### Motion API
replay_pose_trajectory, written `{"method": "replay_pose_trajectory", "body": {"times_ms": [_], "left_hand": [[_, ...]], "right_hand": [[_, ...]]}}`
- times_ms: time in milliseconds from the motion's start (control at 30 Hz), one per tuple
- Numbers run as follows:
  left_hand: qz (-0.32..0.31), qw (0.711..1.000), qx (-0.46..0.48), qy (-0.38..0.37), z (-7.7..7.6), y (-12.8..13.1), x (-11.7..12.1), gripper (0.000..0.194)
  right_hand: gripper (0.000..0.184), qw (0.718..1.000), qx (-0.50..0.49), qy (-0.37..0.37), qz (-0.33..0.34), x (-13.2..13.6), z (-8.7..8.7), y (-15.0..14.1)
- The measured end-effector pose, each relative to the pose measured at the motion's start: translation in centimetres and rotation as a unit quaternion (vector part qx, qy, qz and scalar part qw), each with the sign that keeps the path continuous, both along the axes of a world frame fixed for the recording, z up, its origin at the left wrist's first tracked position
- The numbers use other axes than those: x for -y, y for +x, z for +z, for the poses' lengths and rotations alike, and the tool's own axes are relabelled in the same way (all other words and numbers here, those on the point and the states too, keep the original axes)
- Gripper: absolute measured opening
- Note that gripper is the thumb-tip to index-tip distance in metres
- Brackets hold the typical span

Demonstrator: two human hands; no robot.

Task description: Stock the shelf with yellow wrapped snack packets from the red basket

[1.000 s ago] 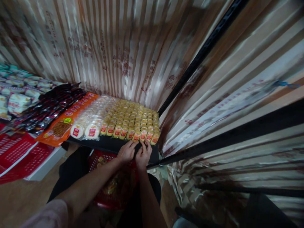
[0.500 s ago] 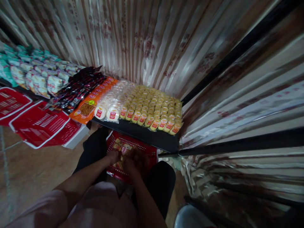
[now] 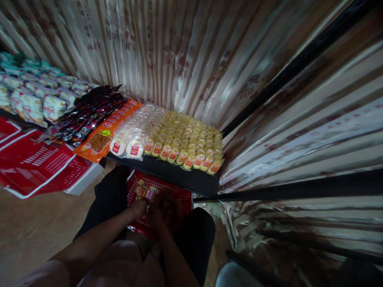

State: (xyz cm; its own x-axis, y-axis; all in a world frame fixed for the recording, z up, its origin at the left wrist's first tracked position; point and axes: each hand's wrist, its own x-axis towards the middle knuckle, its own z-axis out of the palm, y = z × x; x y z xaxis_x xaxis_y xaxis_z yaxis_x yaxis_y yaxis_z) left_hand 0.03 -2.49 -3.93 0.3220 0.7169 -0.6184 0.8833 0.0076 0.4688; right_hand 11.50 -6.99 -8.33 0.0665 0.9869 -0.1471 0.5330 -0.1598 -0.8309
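Both hands are down in a red plastic basket (image 3: pixel 186 200) between my knees. My left hand (image 3: pixel 138 208) is closed at the basket's left side, its fingers curled in towards the other hand. A small pale bit shows by its fingertips, too dim to name. Close beside it is my right hand (image 3: pixel 158 211), in deep shadow; its fingers and anything in them cannot be made out. Several small wrapped snacks (image 3: pixel 142 188) lie in the basket just beyond my hands, yellowish in clear wrappers.
A black shelf (image 3: pixel 179 179) above the basket holds rows of yellow wrapped cakes (image 3: pixel 182 139), white round wrapped cakes (image 3: pixel 134 148), an orange packet (image 3: pixel 101 137), dark packets (image 3: pixel 86 113) and white bags (image 3: pixel 54 107). More red baskets (image 3: pixel 38 159) stand left. A striped curtain (image 3: pixel 185 52) and black poles (image 3: pixel 287 83) enclose the right.
The view has shifted slightly, so the shelf and basket sit a little lower and further left. My hands stay together in the basket, with only small finger movement.
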Motion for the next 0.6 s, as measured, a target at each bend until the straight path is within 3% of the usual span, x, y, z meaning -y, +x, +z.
{"method": "replay_pose_trajectory", "body": {"times_ms": [167, 333, 433, 600], "left_hand": [[-0.009, 1.000, 0.007, 0.028, 3.0, 0.8, -1.5, 0.019], [0.009, 0.998, 0.028, 0.053, 5.9, 1.4, -2.8, 0.023], [0.058, 0.994, 0.086, 0.044, 7.1, 1.9, -3.0, 0.026], [0.177, 0.958, 0.226, -0.013, 8.8, 2.9, -2.5, 0.037]], "right_hand": [[0.019, 0.998, -0.048, -0.037, 0.025, -0.4, 1.0, 1.5], [0.032, 0.998, -0.066, -0.017, -0.016, -0.4, 4.3, 3.4], [0.035, 0.997, -0.044, 0.027, -0.053, 0.1, 6.9, 4.2], [0.042, 0.994, 0.067, 0.073, -0.042, 0.7, 10.2, 5.2]]}}
